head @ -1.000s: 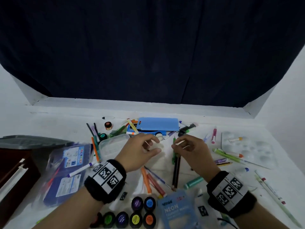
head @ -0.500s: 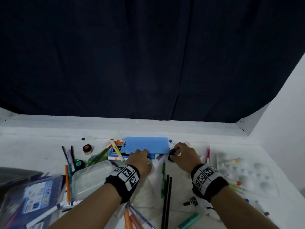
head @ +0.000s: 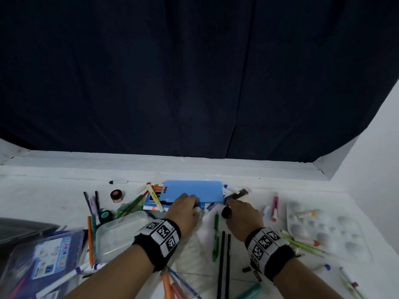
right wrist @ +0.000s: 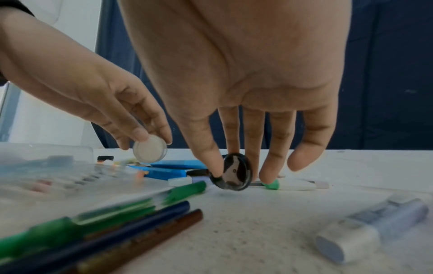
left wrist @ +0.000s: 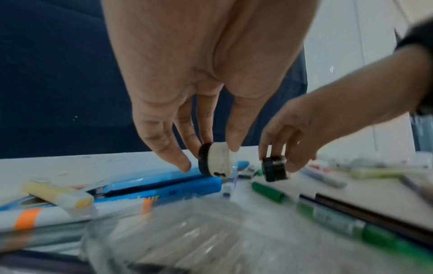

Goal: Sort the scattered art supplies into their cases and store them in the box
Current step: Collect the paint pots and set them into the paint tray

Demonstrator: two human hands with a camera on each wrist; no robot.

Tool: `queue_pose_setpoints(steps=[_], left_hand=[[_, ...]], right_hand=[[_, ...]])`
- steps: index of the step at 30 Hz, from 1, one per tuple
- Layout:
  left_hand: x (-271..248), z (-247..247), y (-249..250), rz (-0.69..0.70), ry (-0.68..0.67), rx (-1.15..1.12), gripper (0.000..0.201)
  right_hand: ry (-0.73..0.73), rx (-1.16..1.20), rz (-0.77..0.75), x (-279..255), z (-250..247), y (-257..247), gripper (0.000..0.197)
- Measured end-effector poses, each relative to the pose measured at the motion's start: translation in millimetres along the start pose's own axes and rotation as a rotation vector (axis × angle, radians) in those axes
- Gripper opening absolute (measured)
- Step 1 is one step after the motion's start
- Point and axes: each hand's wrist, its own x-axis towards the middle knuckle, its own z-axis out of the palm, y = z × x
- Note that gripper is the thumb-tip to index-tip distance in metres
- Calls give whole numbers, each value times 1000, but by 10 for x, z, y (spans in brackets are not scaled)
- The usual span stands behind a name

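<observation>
left hand (left wrist: 211, 77) pinching a small white paint pot (left wrist: 216, 162) with a black lid, thumb on one side, fingers on the other, pot tipped on its side just above the blue flat case (head: 193, 190). right hand (right wrist: 246, 64) pinching a small black paint pot (right wrist: 233, 174) between thumb and forefinger, remaining fingers (right wrist: 304, 148) spread and pointing down toward the white table (head: 54, 190). black pot held just beside the white pot, not touching it. noted near the left wrist: clear plastic case (head: 121, 234). noted between the hands: green pen (head: 215, 236) and two dark pencils (head: 224, 262), lying flat. noted at right: white paint palette (head: 323, 229), well apart from both pots. noted at far left: blue marker pack (head: 45, 257), flat on the table. storage box not identifiable with certainty.
</observation>
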Motion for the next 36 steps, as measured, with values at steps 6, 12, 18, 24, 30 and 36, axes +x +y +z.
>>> queue_pose_setpoints(steps=[6,12,18,24,30,36], left_hand=[[-469,-400,45,-14,51,-317,29],[-1240,-831,24,-22,109,-832,27],[-1955,-1045,-169,-10,91,-904,35],[-2462,-926,-527,-10,131,-637,36],[-2748,-623,-808,-20,111,-274,39],[-2761,-450,-872,-49,66,-164,32]], right_hand=[[169,424,-121,-342,-119,-111,33],[210,719,-198,-881,-279,-408,21],[38,795,-252,-1502,-358,-788,21],[-125,774,-375,-1856,-151,-1145,29],[-131,483,-578,-1911,159,-1363,33],[-234,265,-625,-1937,271,-1523,35]])
